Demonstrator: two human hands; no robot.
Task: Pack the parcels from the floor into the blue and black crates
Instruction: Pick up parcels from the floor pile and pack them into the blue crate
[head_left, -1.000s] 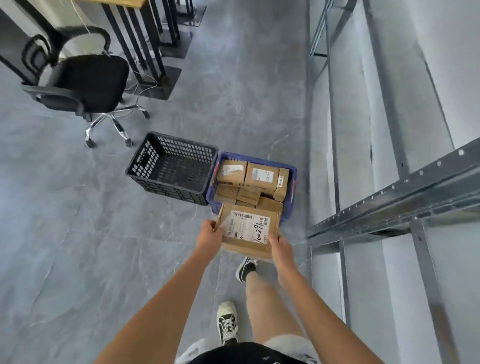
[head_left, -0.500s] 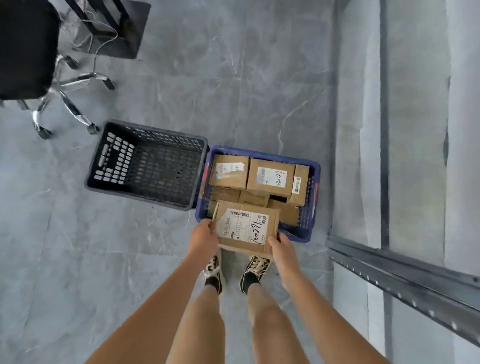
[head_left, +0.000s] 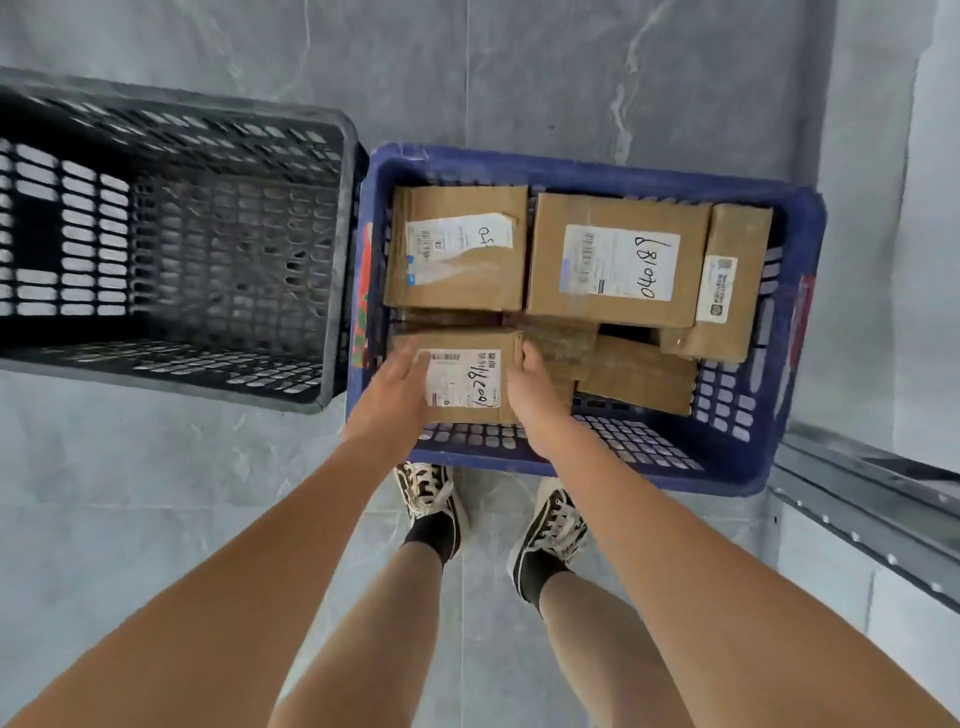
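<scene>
Grey marbled floor (head_left: 156, 519) under everything. Black crate (head_left: 332, 270) on the left, lattice walls and bottom showing, nothing visible inside. Blue crate (head_left: 779, 467) just to its right, side walls touching or nearly so, packed with brown cardboard parcels. Metal shelf rail (head_left: 872, 519) slanting across the lower right corner, near the blue crate's corner.

Two bare forearms reaching down from the bottom edge, two legs between them, patterned sneakers (head_left: 431, 493) with black socks planted just in front of the blue crate's near wall.

Along the far side of the blue crate: parcel with torn label (head_left: 457, 280) on the left, parcel marked 040181 (head_left: 550, 291) in the middle, narrow parcel (head_left: 737, 312) with a small sticker at the right, leaning against the middle one. Lower layer of plain parcels (head_left: 639, 379) showing below these, right of the hands.

Held parcel (head_left: 467, 415) in the near left corner of the blue crate, inside the walls, white label up with handwritten digits. Whether resting on the layer beneath or just above, cannot tell.

Left hand (head_left: 389, 400) on the held parcel's left edge, fingers lying over the top face. Right hand (head_left: 535, 400) on its right edge, fingers curled around the side. Hands apart, one on each side, gripping the same parcel.
</scene>
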